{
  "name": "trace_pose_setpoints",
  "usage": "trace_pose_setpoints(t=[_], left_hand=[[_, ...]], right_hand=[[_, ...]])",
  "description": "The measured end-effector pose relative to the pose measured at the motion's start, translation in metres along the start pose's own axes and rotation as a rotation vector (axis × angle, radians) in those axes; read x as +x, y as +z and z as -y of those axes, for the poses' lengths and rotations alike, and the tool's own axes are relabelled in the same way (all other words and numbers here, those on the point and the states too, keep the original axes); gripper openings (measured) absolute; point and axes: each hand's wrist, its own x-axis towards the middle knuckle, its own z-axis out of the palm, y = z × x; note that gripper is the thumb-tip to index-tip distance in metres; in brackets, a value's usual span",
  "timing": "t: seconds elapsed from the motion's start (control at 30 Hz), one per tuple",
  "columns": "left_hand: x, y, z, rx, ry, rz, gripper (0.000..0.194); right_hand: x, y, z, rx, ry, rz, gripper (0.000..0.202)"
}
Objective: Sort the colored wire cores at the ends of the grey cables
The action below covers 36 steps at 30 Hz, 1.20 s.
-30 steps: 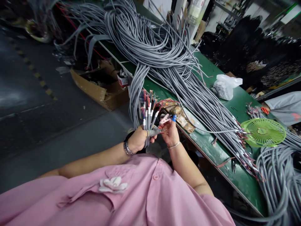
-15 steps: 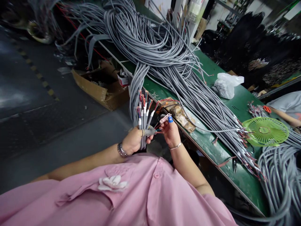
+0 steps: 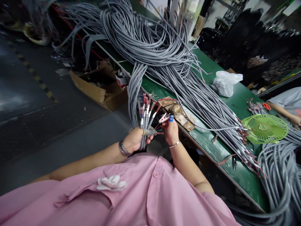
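My left hand [image 3: 135, 139] is closed round a bunch of grey cables [image 3: 145, 123] whose stripped ends point up, with white bands and thin coloured wires. One cable end [image 3: 151, 131] lies crosswise over the bunch, its red and green wires fanned towards my right hand. My right hand [image 3: 171, 131] pinches a small pink clip [image 3: 164, 118], which looks like a clothes peg. A blue wrap [image 3: 171, 118] covers a fingertip of that hand. The clip's two arms stand apart, above and to the right of the loose wires; I cannot tell if it touches any.
A large heap of grey cables [image 3: 141, 40] covers much of the green table [image 3: 225, 185]. A green fan [image 3: 264, 128], a plastic bag [image 3: 226, 83] and taped cardboard [image 3: 185, 118] sit there too. An open carton [image 3: 94, 91] stands on the floor. Another person's arm [image 3: 283, 113] reaches in at right.
My right hand has shifted slightly away from the crosswise cable's wires, and the clip's arms now look spread. My left hand keeps its hold on the bunch. The view has moved slightly.
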Motion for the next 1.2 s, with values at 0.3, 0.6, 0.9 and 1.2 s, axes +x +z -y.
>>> trace_pose_setpoints(t=[0.3,0.6,0.9,1.2], left_hand=[[0.005,0.007,-0.005,-0.023,-0.008,0.005,0.016],[0.008,0.008,-0.009,-0.037,-0.031,-0.023,0.015],[0.004,0.01,-0.015,-0.061,-0.029,-0.026,0.012],[-0.006,0.002,-0.007,-0.035,0.024,-0.007,0.014]], right_hand=[[0.002,0.01,0.01,0.319,0.25,0.072,0.039],[0.004,0.011,0.007,0.33,0.161,0.087,0.037],[0.002,0.01,0.007,0.381,0.241,0.14,0.045],[-0.002,0.006,0.013,0.362,0.298,0.192,0.04]])
